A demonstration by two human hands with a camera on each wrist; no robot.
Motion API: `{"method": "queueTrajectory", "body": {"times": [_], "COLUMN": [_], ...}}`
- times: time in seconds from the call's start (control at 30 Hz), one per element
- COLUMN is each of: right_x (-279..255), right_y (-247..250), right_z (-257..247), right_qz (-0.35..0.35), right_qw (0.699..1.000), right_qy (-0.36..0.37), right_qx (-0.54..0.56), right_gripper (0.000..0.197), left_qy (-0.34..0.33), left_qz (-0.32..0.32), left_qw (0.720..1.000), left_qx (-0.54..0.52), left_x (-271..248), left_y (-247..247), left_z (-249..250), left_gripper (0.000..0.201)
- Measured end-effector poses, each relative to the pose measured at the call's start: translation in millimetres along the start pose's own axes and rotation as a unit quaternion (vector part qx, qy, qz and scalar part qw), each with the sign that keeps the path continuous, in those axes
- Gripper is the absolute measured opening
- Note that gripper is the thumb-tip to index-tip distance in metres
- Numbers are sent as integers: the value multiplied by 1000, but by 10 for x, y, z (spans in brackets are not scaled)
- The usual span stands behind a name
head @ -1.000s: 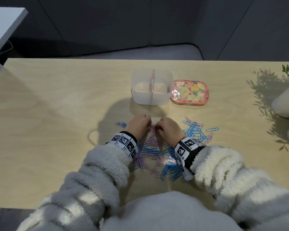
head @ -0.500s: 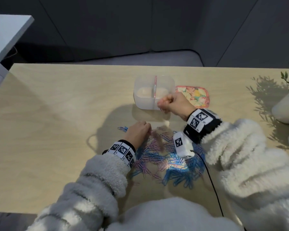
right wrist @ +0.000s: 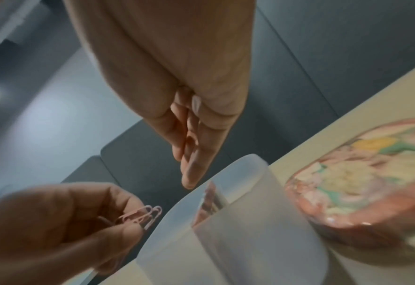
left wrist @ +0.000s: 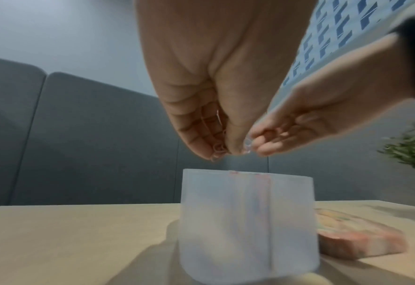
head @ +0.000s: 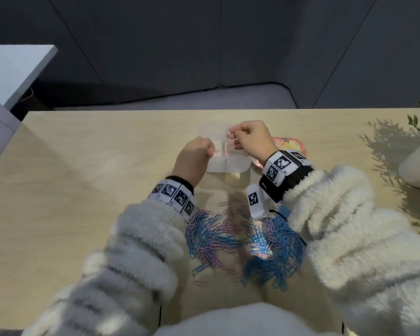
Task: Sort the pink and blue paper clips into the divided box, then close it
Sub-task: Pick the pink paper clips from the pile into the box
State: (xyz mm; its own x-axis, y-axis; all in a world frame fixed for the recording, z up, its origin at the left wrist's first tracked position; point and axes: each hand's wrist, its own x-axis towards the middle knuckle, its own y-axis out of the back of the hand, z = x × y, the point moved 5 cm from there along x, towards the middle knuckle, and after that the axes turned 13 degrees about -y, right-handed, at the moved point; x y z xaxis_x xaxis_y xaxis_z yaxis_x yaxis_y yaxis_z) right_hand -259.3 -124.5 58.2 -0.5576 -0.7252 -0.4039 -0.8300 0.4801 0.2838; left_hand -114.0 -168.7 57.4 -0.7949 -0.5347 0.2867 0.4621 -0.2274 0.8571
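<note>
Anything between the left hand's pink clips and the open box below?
Nothing: in the left wrist view, the left hand pinches pink clips just above the box rim, with only bare air between.

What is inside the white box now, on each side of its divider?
Little can be told. The box is open, with a pinkish divider across its middle. Both hands hang over it and its frosted walls blur the inside, so any clips in the compartments cannot be seen.

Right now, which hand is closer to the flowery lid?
The right hand. It is over the box, beside the flowery lid on its right. The left hand, pinching pink clips, is at the box's far side from it.
</note>
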Motion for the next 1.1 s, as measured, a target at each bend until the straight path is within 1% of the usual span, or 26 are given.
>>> {"method": "queueTrajectory", "body": {"times": [0.03, 0.07, 0.13, 0.17, 0.2, 0.23, 0.3, 0.33, 0.37, 0.4, 0.43, 0.5, 0.53, 0.6, 0.67, 0.73, 0.77, 0.9, 0.97, 1.03, 1.07, 1.1], "right_x": [-67, -131, -244, -294, -329, -361, -424, -459, -492, -540, -608, -726, -765, -795, -772, -728, -702, -584, -529, -478, -462, -458], "right_y": [77, 151, 292, 357, 405, 443, 483, 476, 441, 382, 301, 132, 65, -15, -51, -58, -60, -103, -80, -24, -12, -19], "right_z": [49, 120, 326, 456, 597, 744, 1008, 1098, 1167, 1220, 1258, 1333, 1354, 1348, 1331, 1312, 1297, 1221, 1158, 1098, 1085, 1080], "right_qz": [-3, -10, -20, -22, -23, -20, -9, -3, -2, -12, -30, -56, -51, -18, 2, 6, 3, -42, -42, -38, -52, -78], "right_qw": [999, 998, 997, 997, 996, 995, 994, 991, 983, 972, 958, 935, 929, 923, 923, 926, 926, 920, 923, 928, 925, 914], "right_qy": [-7, -19, -53, -68, -81, -92, -93, -77, -53, -30, -16, 1, 7, 16, 19, 18, 22, 37, 41, 52, 61, 70], "right_qx": [32, 55, 54, 41, 30, 11, -56, -110, -174, -234, -285, -349, -367, -385, -384, -377, -378, -388, -379, -367, -371, -391], "right_gripper": [27, 26, 24, 23, 24, 25, 29, 29, 25, 18, 12, 10, 13, 17, 19, 22, 22, 14, 16, 21, 25, 31], "left_qy": [4, 20, 49, 48, 38, 15, -52, -72, -84, -88, -86, -58, -37, 3, 28, 42, 46, 47, 42, 36, 32, 25], "left_qz": [8, -3, -68, -96, -103, -92, -34, -9, 1, -10, -34, -102, -129, -175, -198, -203, -199, -175, -181, -183, -187, -198], "left_qw": [1000, 1000, 996, 994, 994, 995, 996, 995, 994, 994, 994, 993, 991, 984, 980, 978, 979, 982, 981, 981, 980, 978], "left_qx": [8, 9, 13, 19, 21, 27, 61, 73, 73, 66, 55, 33, 22, 16, 4, -19, -27, -49, -47, -51, -57, -61], "left_x": [84, 151, 258, 284, 290, 285, 203, 126, 45, -52, -163, -405, -524, -722, -834, -862, -851, -712, -658, -632, -628, -630], "left_y": [10, 5, -84, -130, -143, -153, -131, -121, -143, -187, -264, -477, -584, -749, -855, -898, -908, -892, -885, -860, -847, -844], "left_z": [-46, -92, -181, -195, -177, -148, -33, 37, 98, 160, 211, 267, 266, 246, 211, 202, 198, 210, 190, 158, 150, 148], "left_gripper": [10, 14, 22, 26, 29, 33, 37, 34, 29, 25, 22, 19, 20, 27, 38, 45, 44, 24, 19, 22, 26, 31]}}
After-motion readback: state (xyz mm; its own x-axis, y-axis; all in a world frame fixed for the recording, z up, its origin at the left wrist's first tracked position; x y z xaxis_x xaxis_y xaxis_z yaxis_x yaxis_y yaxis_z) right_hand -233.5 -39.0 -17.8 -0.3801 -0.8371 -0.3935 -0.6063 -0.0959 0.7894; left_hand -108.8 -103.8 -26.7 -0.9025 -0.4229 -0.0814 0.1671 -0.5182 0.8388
